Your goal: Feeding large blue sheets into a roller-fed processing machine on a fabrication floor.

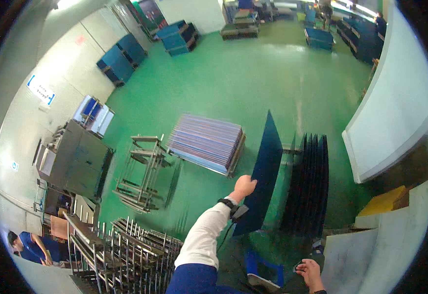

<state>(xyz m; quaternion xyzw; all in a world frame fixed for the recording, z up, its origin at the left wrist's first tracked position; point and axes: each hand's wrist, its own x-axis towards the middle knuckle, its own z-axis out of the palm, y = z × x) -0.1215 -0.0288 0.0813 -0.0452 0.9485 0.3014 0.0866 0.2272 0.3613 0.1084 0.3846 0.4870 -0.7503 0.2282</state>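
My left hand (245, 187) is closed on the left edge of a large thin dark blue panel (265, 176), which stands upright and tilted. Just right of that panel, several similar dark panels (308, 186) stand on edge in a row. Lower down, near my body, is my right hand (310, 274). Its fingers are curled; something small and dark shows at their tips, too unclear to name. A blue-framed object (264, 269) lies to the left of this hand.
Ahead stands a rack of pale panels (206, 142), with a bare metal frame cart (143, 171) to its left. Metal racks (126, 252) crowd the lower left, near another person (35, 247). A white partition (392, 108) borders the right. Blue carts (177, 36) stand farther off.
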